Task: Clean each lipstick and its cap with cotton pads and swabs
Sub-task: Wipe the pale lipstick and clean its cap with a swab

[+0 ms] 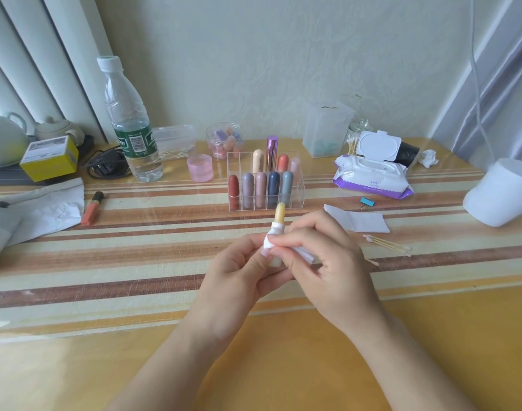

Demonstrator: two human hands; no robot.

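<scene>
At the centre of the view, just above the surface (135, 247), a yellow lipstick (279, 213) stands upright and uncapped between both hands. A white cotton pad (268, 244) is wrapped round its collar, below the exposed stick.

1. Left hand (239, 271): fingers curled round the lower tube, holding it steady.
2. Right hand (322, 262): thumb and forefinger pinch the pad against the collar; the remaining fingers are loosely curled behind it.

The cap of this lipstick cannot be located.

Just behind the hands, a clear rack (299, 191) holds two rows of capped lipsticks (261, 188). Cotton swabs (387, 244) lie on the surface to the right, near a folded white sheet (360, 222). An open pack of wipes (372, 176) lies further back. A lip gloss tube (92, 209) lies well apart to the left.

Progress, as a judgement: the wipe of this tube is under way, and its cap is probably outstanding. Which racked lipsticks are already cleaned cannot be told; assume most of the task remains.
</scene>
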